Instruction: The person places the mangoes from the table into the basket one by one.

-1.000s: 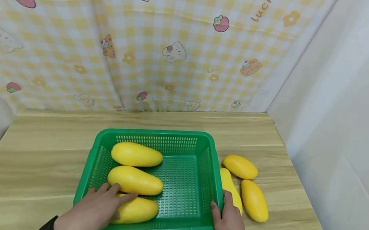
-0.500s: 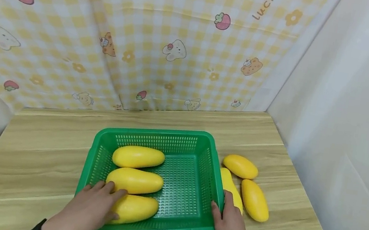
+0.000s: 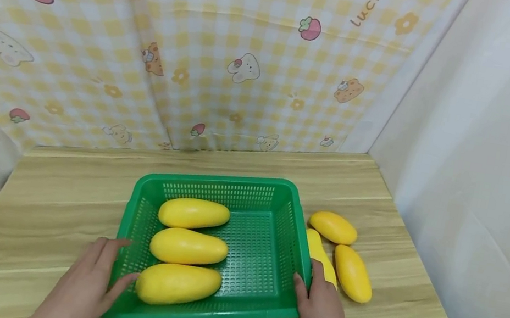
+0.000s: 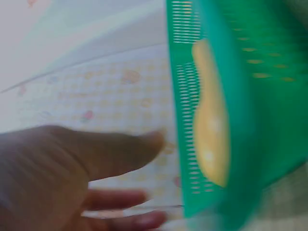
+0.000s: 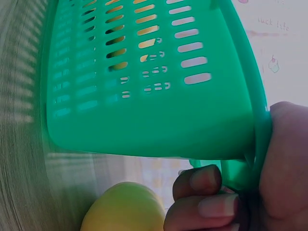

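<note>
A green plastic basket with slotted walls stands on the wooden table. In it lie three long yellow fruits, mango-like or papaya-like: a back one, a middle one and a front one. My left hand is at the basket's left rim with thumb and fingers spread, holding nothing; its thumb tip is close to the front fruit. In the left wrist view the left hand appears apart from the basket. My right hand grips the right rim, its fingers curled under the edge in the right wrist view.
Right of the basket lie two mangoes, a rear one and a front one. A longer yellow fruit rests against the basket's right wall, partly hidden. A checked curtain hangs behind the table.
My left hand has come off the front fruit and drawn back left to the rim, its fingers spreading. The fruits in the basket shifted slightly. My right hand keeps its grip on the rim.
</note>
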Demonstrator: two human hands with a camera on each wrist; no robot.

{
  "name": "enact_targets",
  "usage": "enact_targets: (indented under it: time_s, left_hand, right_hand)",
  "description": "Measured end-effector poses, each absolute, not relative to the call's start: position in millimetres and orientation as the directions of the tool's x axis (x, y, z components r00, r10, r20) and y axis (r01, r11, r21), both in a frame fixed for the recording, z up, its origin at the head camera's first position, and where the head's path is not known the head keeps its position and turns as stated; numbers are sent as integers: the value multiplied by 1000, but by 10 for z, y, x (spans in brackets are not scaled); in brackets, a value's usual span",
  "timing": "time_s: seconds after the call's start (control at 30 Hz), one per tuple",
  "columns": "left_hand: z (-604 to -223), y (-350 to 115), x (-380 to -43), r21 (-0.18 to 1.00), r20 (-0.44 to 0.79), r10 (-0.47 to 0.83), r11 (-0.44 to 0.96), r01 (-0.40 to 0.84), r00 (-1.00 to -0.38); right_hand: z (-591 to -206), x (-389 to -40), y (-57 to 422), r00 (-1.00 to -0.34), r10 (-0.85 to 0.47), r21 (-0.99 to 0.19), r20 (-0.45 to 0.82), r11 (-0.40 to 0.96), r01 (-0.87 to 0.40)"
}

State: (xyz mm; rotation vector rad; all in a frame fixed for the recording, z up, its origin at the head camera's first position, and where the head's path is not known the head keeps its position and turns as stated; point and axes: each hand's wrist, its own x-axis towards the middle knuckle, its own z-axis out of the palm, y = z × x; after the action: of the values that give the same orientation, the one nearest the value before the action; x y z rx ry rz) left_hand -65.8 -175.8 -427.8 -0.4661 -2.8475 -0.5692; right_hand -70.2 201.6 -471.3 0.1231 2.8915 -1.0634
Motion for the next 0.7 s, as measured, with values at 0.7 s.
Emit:
enact_targets:
  time_s: [0.7]
  left_hand:
    - [-4668,-1783,-750,718,-242,-12,671,-188,-970]
  right_hand:
    - [-4644,-696,2064,-1000,3,-488,6,873,0]
